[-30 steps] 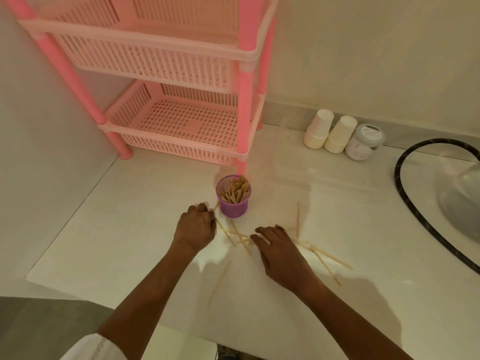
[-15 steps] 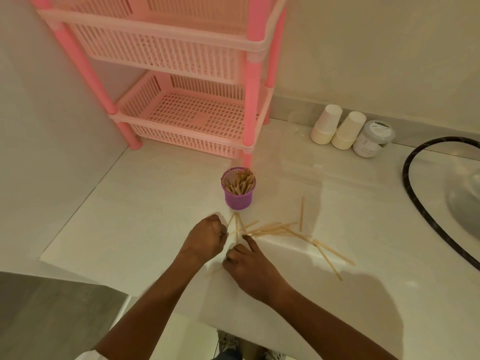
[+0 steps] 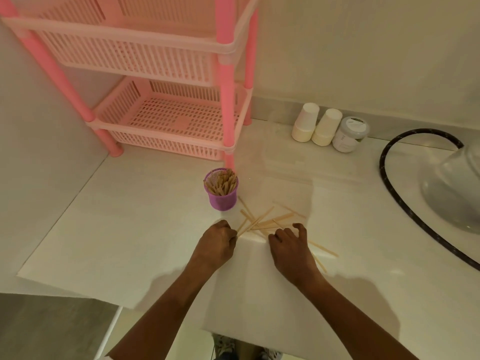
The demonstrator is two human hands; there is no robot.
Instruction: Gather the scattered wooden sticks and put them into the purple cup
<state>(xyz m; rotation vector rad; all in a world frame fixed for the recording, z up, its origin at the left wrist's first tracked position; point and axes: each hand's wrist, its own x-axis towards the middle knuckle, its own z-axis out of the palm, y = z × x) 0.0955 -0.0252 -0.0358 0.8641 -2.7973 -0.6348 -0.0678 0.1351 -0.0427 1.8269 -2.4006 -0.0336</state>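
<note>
Several sticks (image 3: 262,223) are lying crossed on the counter (image 3: 130,229) beside the cup (image 3: 222,189); the left hand (image 3: 217,244) is pinching some by their ends; the right hand (image 3: 292,249) is spreading loose-fingered over others; light, stiff and thin, they are probably best raked together and pinched.

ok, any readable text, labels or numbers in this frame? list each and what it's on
No text can be read.
White jar: dark marks on the lid and faint print on the side, too blurred to read.
Two paper cup stacks: plain.
Purple cup, pink rack: no print visible.
</note>
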